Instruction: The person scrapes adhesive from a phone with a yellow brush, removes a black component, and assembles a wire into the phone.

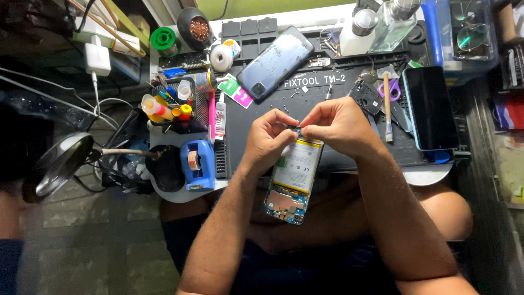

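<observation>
Cluttered counter (327, 158) below, both the left hand (267, 139) and right hand (338, 123) pinch fingers on the opened phone (292, 183)'s top edge, back cover (275, 63) already off, battery still seated.

Your left hand (268, 136) and right hand (341, 124) are bare: no gloves, no rings, no watch or band at either wrist. Both forearms are uncovered along the whole length that shows, with fine dark hair on them, and no sleeve reaches into view, so whatever you wear on top ends above the elbow or out of sight. Your fingernails are short and unpainted. Below the forearms your lap is covered by dark navy cloth, and your right knee shows bare beyond its edge.
</observation>
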